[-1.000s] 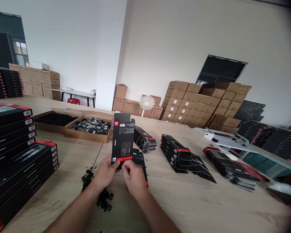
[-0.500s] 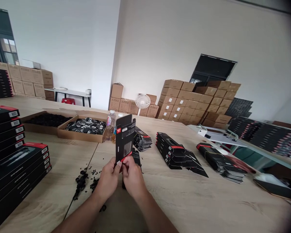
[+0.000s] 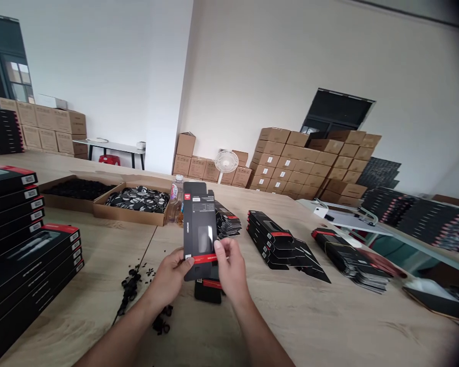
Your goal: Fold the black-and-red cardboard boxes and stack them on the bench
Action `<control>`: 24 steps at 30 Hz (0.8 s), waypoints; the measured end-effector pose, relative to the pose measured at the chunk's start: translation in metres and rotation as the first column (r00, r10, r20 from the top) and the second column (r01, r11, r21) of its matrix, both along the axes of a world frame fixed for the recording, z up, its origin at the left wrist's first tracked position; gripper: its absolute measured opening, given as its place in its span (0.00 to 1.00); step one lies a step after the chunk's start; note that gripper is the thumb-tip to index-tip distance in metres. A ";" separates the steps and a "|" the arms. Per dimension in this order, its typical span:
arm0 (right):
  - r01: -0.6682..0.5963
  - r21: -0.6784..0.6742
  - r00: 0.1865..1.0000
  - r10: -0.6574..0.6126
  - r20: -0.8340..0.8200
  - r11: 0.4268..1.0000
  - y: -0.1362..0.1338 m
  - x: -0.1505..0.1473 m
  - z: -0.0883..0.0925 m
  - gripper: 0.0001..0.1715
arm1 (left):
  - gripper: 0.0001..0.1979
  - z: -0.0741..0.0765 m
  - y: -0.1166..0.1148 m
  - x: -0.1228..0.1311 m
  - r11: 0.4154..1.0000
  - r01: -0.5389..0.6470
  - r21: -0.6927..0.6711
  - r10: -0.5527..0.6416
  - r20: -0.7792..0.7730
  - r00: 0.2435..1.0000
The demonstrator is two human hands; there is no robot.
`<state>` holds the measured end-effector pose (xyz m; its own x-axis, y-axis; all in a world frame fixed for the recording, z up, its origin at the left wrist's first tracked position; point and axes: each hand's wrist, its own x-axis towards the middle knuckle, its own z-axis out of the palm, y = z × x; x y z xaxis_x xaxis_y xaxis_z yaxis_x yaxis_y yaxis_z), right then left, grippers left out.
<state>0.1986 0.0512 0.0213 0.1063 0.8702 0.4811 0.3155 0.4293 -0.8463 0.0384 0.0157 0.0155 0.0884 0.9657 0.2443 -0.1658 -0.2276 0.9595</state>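
A black cardboard retail box (image 3: 200, 229) with a red band and a clear window stands nearly upright in front of the person, its long axis running up and away from the hands, tipped slightly toward the upper right. The left hand (image 3: 169, 278) grips its lower left edge, fingers closed narrowly around it, while the right hand (image 3: 231, 265) pinches the lower right edge, fingers curled over the front near the red band. The left hand sits slightly lower, and the right hand covers more of the front face. Below them, a second black box with a red band (image 3: 207, 291) lies on the light wood counter (image 3: 306, 326), partly hidden by the upright box and the hands. Loose small black plastic pieces (image 3: 130, 288) lie just left of the left hand. A tall stack of flat black boxes (image 3: 26, 255) sits at the left of the frame. The box's lower end is hidden behind the fingers, its small print is unreadable, and its contents cannot be made out through the window.
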 end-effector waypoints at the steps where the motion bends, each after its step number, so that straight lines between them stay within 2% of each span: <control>1: -0.058 -0.038 0.996 0.055 -0.064 0.998 0.000 0.002 0.003 0.20 | 0.15 0.003 -0.002 -0.001 1.000 0.027 0.005 -0.027 0.010 1.000; 2: -0.164 -0.097 0.980 0.151 -0.128 0.982 -0.001 0.003 0.004 0.22 | 0.15 0.006 -0.004 -0.002 0.998 0.057 -0.020 -0.056 0.040 0.998; 3: -0.292 -0.167 0.946 0.260 -0.192 0.942 -0.003 0.002 0.005 0.23 | 0.16 0.009 -0.006 -0.004 0.994 0.087 -0.071 -0.080 0.093 0.992; 5: -0.514 -0.303 0.852 0.436 -0.292 0.802 -0.012 -0.002 0.003 0.25 | 0.20 0.015 -0.012 -0.008 0.955 0.178 -0.237 -0.109 0.277 0.955; 7: -0.624 -0.413 0.781 0.546 -0.303 0.663 -0.022 -0.007 0.001 0.25 | 0.24 0.022 -0.017 -0.014 0.876 0.325 -0.357 -0.113 0.502 0.857; 8: -0.638 -0.463 0.762 0.593 -0.262 0.615 -0.026 -0.009 0.001 0.25 | 0.25 0.025 -0.019 -0.016 0.837 0.396 -0.378 -0.109 0.594 0.797; 9: -0.626 -0.504 0.753 0.628 -0.195 0.595 -0.029 -0.010 0.002 0.25 | 0.26 0.028 -0.020 -0.019 0.806 0.449 -0.386 -0.100 0.658 0.746; 10: -0.587 -0.521 0.766 0.632 -0.113 0.619 -0.031 -0.010 0.005 0.24 | 0.26 0.030 -0.020 -0.021 0.786 0.476 -0.394 -0.086 0.694 0.715; 12: -0.458 -0.447 0.857 0.516 0.010 0.769 -0.030 -0.007 0.012 0.25 | 0.26 0.031 -0.019 -0.022 0.761 0.471 -0.447 -0.046 0.687 0.726; 14: -0.331 -0.281 0.940 0.342 -0.008 0.901 -0.026 -0.002 0.021 0.22 | 0.27 0.028 -0.018 -0.020 0.738 0.444 -0.508 -0.050 0.615 0.787; 15: -0.298 -0.212 0.955 0.294 -0.050 0.931 -0.025 0.000 0.025 0.18 | 0.27 0.024 -0.018 -0.018 0.731 0.440 -0.522 -0.079 0.575 0.814; 16: -0.295 -0.171 0.955 0.284 -0.088 0.940 -0.024 0.002 0.028 0.16 | 0.28 0.020 -0.018 -0.016 0.727 0.443 -0.524 -0.116 0.542 0.832; 20: -0.377 -0.162 0.922 0.352 -0.163 0.912 -0.024 0.005 0.033 0.23 | 0.27 0.007 -0.021 -0.012 0.708 0.483 -0.514 -0.243 0.465 0.851; 24: -0.497 -0.194 0.836 0.405 -0.371 0.846 -0.022 0.010 0.034 0.16 | 0.22 0.010 -0.023 -0.013 0.728 0.526 -0.440 -0.307 0.477 0.823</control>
<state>0.2087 0.0295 0.0551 -0.2302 0.9459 0.2285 -0.1483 0.1980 -0.9689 0.0258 -0.0076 0.0251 0.5292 0.8254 -0.1966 -0.4601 0.4739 0.7509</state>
